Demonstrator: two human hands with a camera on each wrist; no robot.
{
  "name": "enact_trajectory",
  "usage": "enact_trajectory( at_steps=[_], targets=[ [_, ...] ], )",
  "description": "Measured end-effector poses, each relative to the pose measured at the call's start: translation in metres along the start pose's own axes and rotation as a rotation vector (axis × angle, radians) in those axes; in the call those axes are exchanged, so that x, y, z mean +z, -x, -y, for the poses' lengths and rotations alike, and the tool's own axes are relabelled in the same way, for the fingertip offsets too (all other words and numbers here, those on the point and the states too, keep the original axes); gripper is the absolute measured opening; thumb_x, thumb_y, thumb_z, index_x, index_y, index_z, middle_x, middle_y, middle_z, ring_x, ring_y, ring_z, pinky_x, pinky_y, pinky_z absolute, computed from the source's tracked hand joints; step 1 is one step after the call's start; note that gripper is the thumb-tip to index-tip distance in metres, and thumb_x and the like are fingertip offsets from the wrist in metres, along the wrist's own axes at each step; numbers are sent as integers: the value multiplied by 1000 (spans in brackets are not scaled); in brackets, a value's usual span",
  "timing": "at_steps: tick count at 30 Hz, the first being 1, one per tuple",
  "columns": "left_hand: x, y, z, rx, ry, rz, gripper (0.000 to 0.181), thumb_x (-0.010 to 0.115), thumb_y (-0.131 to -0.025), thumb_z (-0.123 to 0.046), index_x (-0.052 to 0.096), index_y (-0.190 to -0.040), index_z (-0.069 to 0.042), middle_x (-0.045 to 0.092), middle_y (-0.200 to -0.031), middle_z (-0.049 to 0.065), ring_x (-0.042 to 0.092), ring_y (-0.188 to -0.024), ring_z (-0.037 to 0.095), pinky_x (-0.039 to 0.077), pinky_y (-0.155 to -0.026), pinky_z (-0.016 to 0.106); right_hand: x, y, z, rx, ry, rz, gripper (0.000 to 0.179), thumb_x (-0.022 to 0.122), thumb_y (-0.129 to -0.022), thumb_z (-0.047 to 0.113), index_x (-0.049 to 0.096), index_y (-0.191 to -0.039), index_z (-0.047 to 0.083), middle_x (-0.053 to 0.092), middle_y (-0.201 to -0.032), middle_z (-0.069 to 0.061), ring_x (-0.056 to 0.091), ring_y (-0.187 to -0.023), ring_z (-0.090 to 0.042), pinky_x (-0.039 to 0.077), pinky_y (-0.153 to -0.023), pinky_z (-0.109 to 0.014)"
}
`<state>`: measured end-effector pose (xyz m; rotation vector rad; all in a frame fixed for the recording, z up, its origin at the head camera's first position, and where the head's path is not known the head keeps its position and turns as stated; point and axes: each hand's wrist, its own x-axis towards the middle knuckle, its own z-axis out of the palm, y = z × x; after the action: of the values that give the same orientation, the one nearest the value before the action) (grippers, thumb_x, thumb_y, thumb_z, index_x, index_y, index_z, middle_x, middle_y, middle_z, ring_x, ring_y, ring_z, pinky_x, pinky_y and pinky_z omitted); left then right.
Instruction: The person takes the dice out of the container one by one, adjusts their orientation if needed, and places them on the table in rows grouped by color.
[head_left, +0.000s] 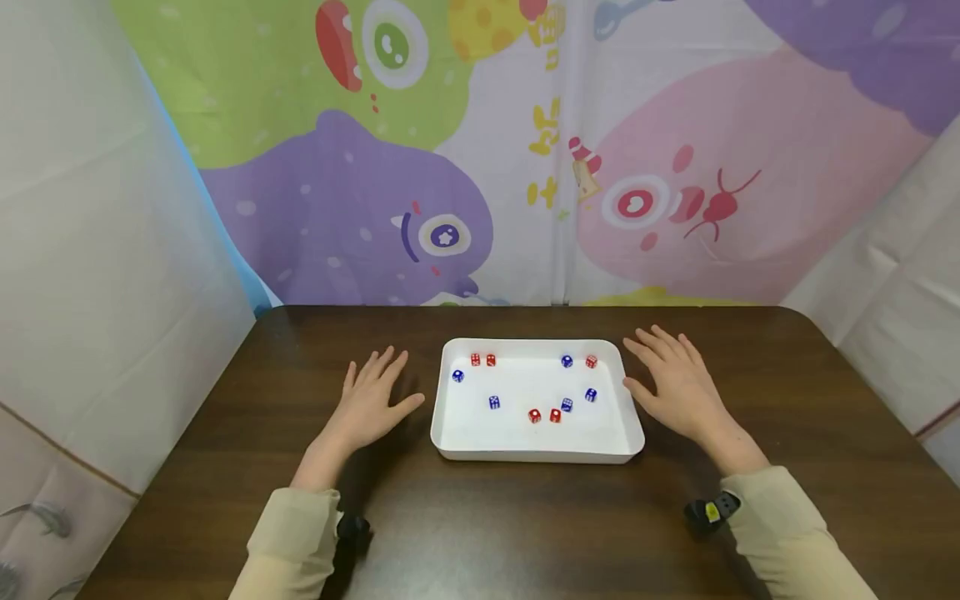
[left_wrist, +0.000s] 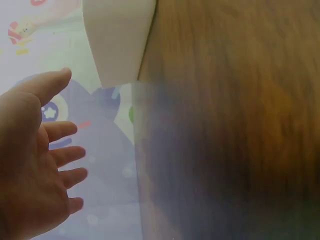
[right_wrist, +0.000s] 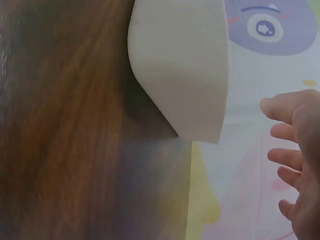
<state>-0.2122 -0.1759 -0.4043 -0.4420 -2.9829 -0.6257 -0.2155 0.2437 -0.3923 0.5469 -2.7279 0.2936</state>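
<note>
Biggest from where I stand is the curtain (head_left: 517, 267), printed with green, purple and pink cartoon faces, hanging behind the far edge of the dark brown table (head_left: 480, 533). On the table sits the white tray (head_left: 537, 456), shallow and level; take its middle as the clock's centre, with twelve toward the curtain. The person's pale left sleeve (head_left: 288, 542) comes in at eight o'clock and the right sleeve (head_left: 783, 529) at four. The left hand (head_left: 367, 408) is at nine, a little apart from the tray, its fingers spread wide, holding nothing. The right hand (head_left: 675, 387) is at three, just beside the rim, also loosely spread and holding nothing. A black band (head_left: 711, 510) with a yellow patch shows at the right wrist. Smallest are the dice, five red and five blue, all inside the tray: two red dice (head_left: 476, 360) around ten, a blue die (head_left: 458, 376) just below them, another blue at nine, two reds between four and six, two blues near three, and a blue and a red between one and two.
</note>
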Motion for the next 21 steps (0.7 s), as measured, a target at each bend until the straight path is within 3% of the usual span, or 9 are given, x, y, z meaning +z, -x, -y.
enact_trajectory(
  at_steps=[7,12,15,21],
  targets=[
    [4,2,-6,-18,95,19,60,51,-90,-39,38,-137,-3,41,-138,19,36,-127,35,21,-104,57,9,-3,13,-39,-13,33,42,64,-82,19,57,-121,4,53,-126,-16,41,-122,-33,19,-106,-52],
    [10,3,-11,-80,156,58,55,51,-91,-36,41,-135,-4,48,-132,17,46,-119,34,36,-96,52,15,-5,22,14,-102,130,34,60,-86,16,58,-118,5,57,-120,-16,51,-112,-33,36,-97,-49],
    [13,4,-13,-94,188,60,54,52,-91,-34,42,-134,-3,52,-128,16,53,-111,31,41,-91,49,19,-7,25,18,-135,158,30,59,-87,14,60,-115,4,59,-115,-16,55,-106,-32,43,-89,-48],
    [17,6,-16,-91,291,75,50,52,-92,-31,44,-133,-3,56,-123,15,57,-105,27,44,-88,46,27,-9,29,-25,-110,179,27,60,-85,10,63,-110,3,62,-110,-15,58,-103,-31,45,-87,-46]
  ],
)
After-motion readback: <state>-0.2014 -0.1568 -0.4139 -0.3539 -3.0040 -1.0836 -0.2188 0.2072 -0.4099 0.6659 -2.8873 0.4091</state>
